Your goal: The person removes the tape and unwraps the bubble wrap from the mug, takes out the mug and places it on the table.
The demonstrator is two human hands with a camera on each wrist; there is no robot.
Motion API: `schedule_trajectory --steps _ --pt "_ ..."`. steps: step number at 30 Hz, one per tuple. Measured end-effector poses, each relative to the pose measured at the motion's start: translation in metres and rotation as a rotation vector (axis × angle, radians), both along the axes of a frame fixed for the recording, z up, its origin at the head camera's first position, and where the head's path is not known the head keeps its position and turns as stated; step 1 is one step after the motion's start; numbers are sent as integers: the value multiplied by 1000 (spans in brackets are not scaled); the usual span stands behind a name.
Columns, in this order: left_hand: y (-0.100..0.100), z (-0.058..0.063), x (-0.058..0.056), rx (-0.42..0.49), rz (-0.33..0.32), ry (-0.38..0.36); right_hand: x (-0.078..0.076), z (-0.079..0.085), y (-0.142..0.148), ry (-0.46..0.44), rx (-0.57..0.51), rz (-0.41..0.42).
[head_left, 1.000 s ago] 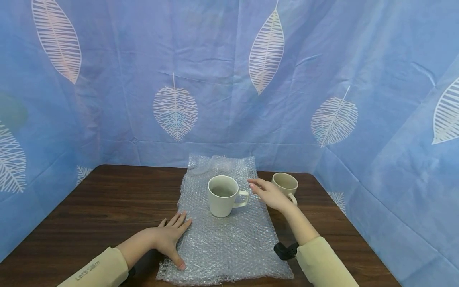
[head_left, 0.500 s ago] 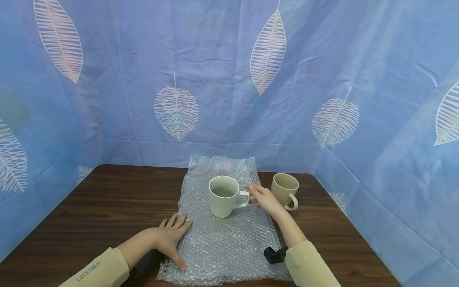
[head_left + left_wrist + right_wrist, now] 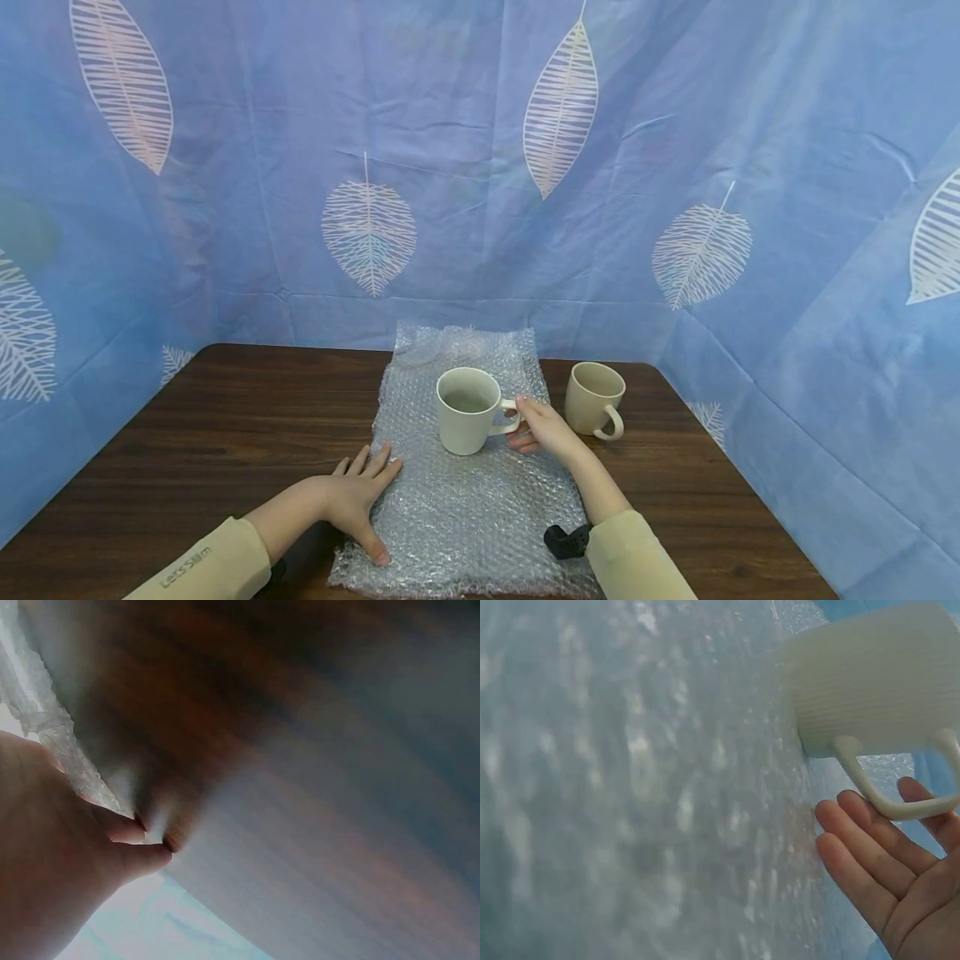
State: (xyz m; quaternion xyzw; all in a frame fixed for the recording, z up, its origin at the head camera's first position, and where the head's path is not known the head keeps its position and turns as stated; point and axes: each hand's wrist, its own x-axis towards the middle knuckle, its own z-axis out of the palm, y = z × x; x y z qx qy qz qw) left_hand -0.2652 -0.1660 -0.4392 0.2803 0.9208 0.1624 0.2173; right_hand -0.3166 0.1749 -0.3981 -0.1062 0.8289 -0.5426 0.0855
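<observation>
A white mug (image 3: 462, 425) stands upright on a sheet of bubble wrap (image 3: 480, 517), its handle turned to the right. My right hand (image 3: 546, 427) is at that handle, thumb and forefinger pinching it near the top. In the right wrist view, one finger passes by the inside of the mug handle (image 3: 896, 810), while the other fingers (image 3: 866, 859) extend below it, close over the wrap. My left hand (image 3: 352, 502) lies with fingers spread on the left edge of the bubble wrap. Two of its fingertips show against the tabletop in the left wrist view.
A beige mug (image 3: 588, 408) stands on the dark wooden table (image 3: 247, 417) to the right of the wrap, its handle facing the front right. Blue curtains (image 3: 450, 167) with white leaf prints hang behind and beside the table.
My right hand has moved left and down, away from the front of the beige mug and onto the white mug's handle. The left hand and both mugs stay in place.
</observation>
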Motion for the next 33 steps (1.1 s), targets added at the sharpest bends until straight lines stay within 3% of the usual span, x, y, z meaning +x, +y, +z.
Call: schedule_trajectory --steps 11,27,33 --pt "-1 -6 -3 -11 -3 -3 1 -8 -12 -54 -107 -89" --pt "5 16 9 -12 15 -26 8 -16 -25 17 -133 -244" --pt "2 5 3 -2 7 -3 17 -11 -29 36 -127 -268"
